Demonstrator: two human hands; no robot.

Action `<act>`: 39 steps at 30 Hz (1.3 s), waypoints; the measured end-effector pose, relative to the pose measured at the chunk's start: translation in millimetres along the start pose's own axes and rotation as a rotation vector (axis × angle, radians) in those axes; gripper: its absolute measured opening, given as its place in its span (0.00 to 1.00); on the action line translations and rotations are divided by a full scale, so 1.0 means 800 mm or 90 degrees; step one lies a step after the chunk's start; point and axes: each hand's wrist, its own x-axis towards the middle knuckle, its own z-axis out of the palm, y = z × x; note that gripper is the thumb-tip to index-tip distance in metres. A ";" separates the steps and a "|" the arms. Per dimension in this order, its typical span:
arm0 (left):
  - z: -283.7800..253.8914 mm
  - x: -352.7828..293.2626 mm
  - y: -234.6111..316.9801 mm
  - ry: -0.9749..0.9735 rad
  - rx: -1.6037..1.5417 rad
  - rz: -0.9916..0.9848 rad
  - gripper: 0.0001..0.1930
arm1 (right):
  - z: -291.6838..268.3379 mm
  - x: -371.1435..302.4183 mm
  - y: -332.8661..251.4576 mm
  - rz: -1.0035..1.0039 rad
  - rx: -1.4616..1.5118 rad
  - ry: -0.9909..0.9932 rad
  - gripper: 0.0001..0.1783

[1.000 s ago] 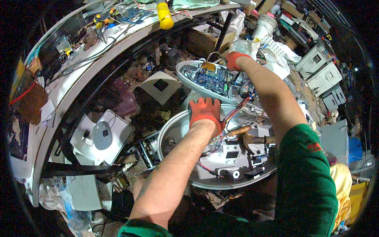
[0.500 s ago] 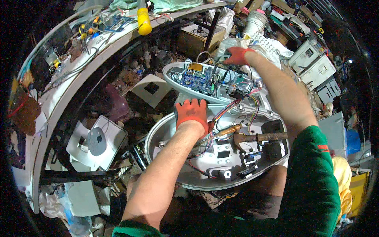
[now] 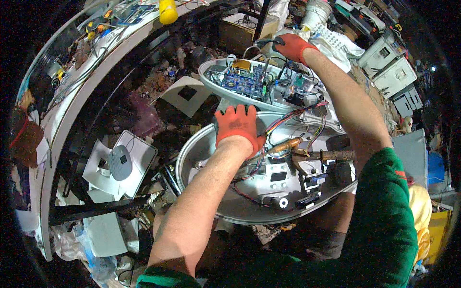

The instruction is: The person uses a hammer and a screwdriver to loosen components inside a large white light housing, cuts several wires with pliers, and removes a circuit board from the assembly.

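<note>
My left hand (image 3: pixel 235 126), in an orange-red glove, is on the far rim of an open pale grey plastic casing (image 3: pixel 185 158), its fingers hooked over the edge. My right hand (image 3: pixel 294 48), gloved alike, is closed on a dark cable (image 3: pixel 263 42) above the casing's other half (image 3: pixel 204 79). That half holds a blue circuit board (image 3: pixel 240 82) and a smaller board (image 3: pixel 298 91). A bundle of coloured wires (image 3: pixel 288 116) runs between the halves. Inside the near half lie a hammer (image 3: pixel 326 155) and a wooden-handled tool (image 3: pixel 285 145), its tip partly hidden by my left hand.
Scrap covers the ground, including a white plastic panel (image 3: pixel 185 96) and a grey oval cover (image 3: pixel 121 163). A curved white bench edge (image 3: pixel 79 115) runs along the left. A yellow handle (image 3: pixel 168 12) hangs at the top. White metal boxes (image 3: pixel 394 77) stand at the right.
My right hand has moved farther away and up, with the dark cable now raised at its fingertips. My left hand stays on the rim. The view has shifted slightly.
</note>
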 end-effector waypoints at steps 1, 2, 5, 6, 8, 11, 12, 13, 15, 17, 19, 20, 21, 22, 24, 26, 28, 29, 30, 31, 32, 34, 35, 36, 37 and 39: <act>-0.002 0.001 0.005 -0.003 -0.020 0.006 0.37 | 0.005 -0.006 0.014 0.001 -0.046 -0.036 0.30; -0.002 0.001 0.000 -0.007 -0.022 -0.006 0.37 | 0.004 -0.001 -0.001 -0.014 -0.087 -0.067 0.32; -0.011 0.005 0.013 -0.024 -0.030 0.002 0.37 | 0.031 -0.001 0.027 0.033 -0.130 -0.032 0.32; -0.005 0.003 0.012 0.010 -0.026 0.005 0.37 | 0.041 0.005 0.023 0.057 -0.141 -0.036 0.30; -0.006 0.002 0.005 -0.008 -0.011 -0.013 0.38 | 0.073 0.004 0.006 0.021 -0.104 0.056 0.25; 0.000 0.002 0.006 0.006 0.009 -0.006 0.40 | 0.076 0.018 0.010 0.086 -0.106 0.020 0.23; 0.000 -0.001 0.002 0.003 0.016 -0.014 0.40 | 0.065 0.022 0.005 0.085 -0.089 0.013 0.23; -0.001 -0.001 -0.002 0.014 0.018 -0.013 0.41 | 0.055 0.025 0.000 0.085 -0.072 0.007 0.22; -0.004 0.000 -0.003 -0.018 0.018 -0.021 0.41 | 0.000 0.024 0.041 0.232 0.057 0.156 0.23; -0.010 0.002 0.005 -0.034 0.005 -0.018 0.41 | -0.051 0.004 0.087 0.336 0.236 0.192 0.23; 0.006 -0.002 0.003 -0.006 0.011 -0.014 0.41 | -0.041 -0.019 0.097 0.259 0.303 0.158 0.19; 0.008 0.000 0.005 0.014 0.014 -0.008 0.41 | -0.028 -0.037 0.109 0.176 0.332 0.201 0.17; 0.005 0.003 0.010 0.009 0.004 0.008 0.41 | -0.018 -0.053 0.124 0.199 0.551 0.151 0.16; 0.003 0.009 0.025 0.023 -0.005 0.033 0.41 | -0.018 -0.076 0.166 0.187 0.537 0.116 0.15; 0.008 0.006 0.013 0.025 0.012 0.014 0.42 | 0.010 -0.101 0.151 0.120 0.721 0.191 0.15; 0.007 -0.002 -0.011 0.010 0.025 -0.021 0.42 | 0.028 -0.131 0.116 0.203 0.838 0.226 0.14; 0.007 0.007 0.007 0.020 0.017 0.006 0.43 | 0.050 -0.182 0.176 0.228 0.873 0.271 0.15; -0.010 0.004 0.010 -0.062 0.015 -0.016 0.43 | 0.066 -0.193 0.169 0.290 0.923 0.287 0.14; -0.011 0.004 0.009 -0.058 0.022 -0.019 0.44 | 0.084 -0.205 0.167 0.353 0.972 0.307 0.13; -0.011 0.004 0.007 -0.054 0.029 -0.023 0.44 | 0.096 -0.207 0.167 0.373 1.064 0.316 0.12; -0.012 0.005 0.009 -0.053 0.034 -0.015 0.44 | 0.106 -0.213 0.182 0.374 1.077 0.338 0.11; -0.013 0.026 0.048 -0.056 -0.007 0.059 0.47 | 0.097 -0.243 0.270 0.323 1.129 0.432 0.11; -0.006 0.015 0.018 -0.065 0.020 0.005 0.47 | 0.108 -0.206 0.202 0.344 1.085 0.427 0.09; -0.005 0.013 0.014 -0.058 0.026 -0.003 0.47 | 0.100 -0.199 0.183 0.291 1.131 0.451 0.11; -0.008 0.011 0.011 -0.067 0.028 -0.027 0.45 | 0.094 -0.194 0.166 0.239 1.133 0.426 0.13; -0.006 0.006 -0.002 -0.071 0.036 -0.050 0.45 | 0.085 -0.193 0.139 0.237 1.046 0.367 0.17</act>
